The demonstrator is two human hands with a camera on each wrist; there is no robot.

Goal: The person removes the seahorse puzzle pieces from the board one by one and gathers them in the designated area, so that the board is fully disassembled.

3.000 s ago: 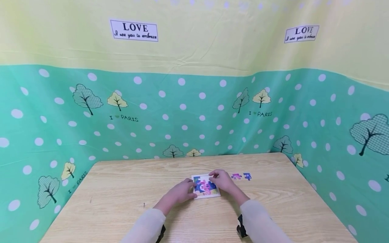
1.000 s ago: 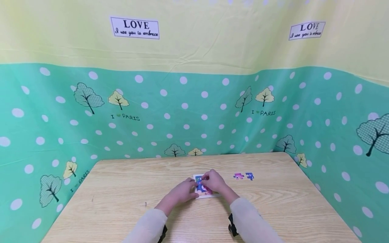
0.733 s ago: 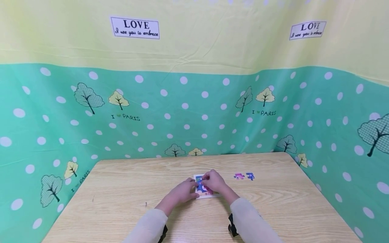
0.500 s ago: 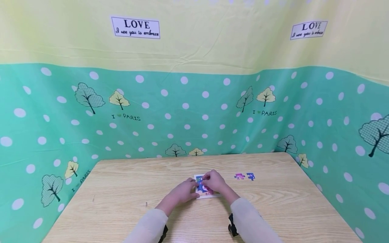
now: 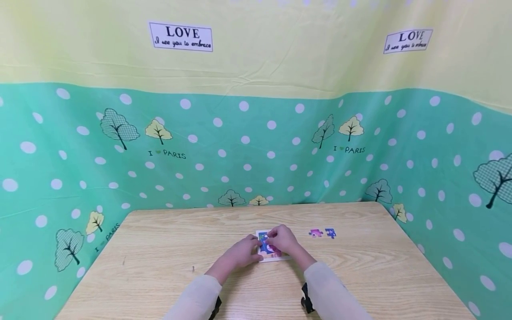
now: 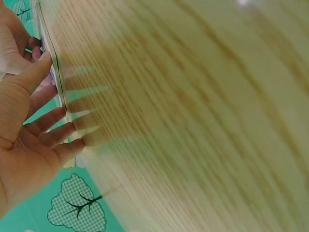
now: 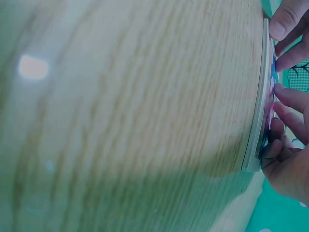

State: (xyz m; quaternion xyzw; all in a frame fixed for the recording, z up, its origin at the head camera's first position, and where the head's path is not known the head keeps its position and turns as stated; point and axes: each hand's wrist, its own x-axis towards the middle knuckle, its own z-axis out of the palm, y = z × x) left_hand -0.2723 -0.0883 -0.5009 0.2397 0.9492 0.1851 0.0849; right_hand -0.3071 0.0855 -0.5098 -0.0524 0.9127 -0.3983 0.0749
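A small square jigsaw puzzle in a white frame lies on the table, its picture blue and pink and partly covered by the hands. My left hand rests along the frame's left edge; in the left wrist view its fingers are stretched out and spread, the thumb touching the border. Over the puzzle's middle, my right hand pinches what looks like a puzzle piece between thumb and forefinger, mostly hidden by the fingers. The right wrist view shows these fingertips right at the puzzle's surface, the other fingers curled.
Two loose pieces, a pink puzzle piece and a blue puzzle piece, lie to the right of the frame. A tiny dark mark shows on the wooden table. A green and yellow curtain surrounds the table.
Since three seconds ago my right hand has moved left from the puzzle's upper right corner to its middle. My left hand stays at the frame. Over the last second the hands hardly move.
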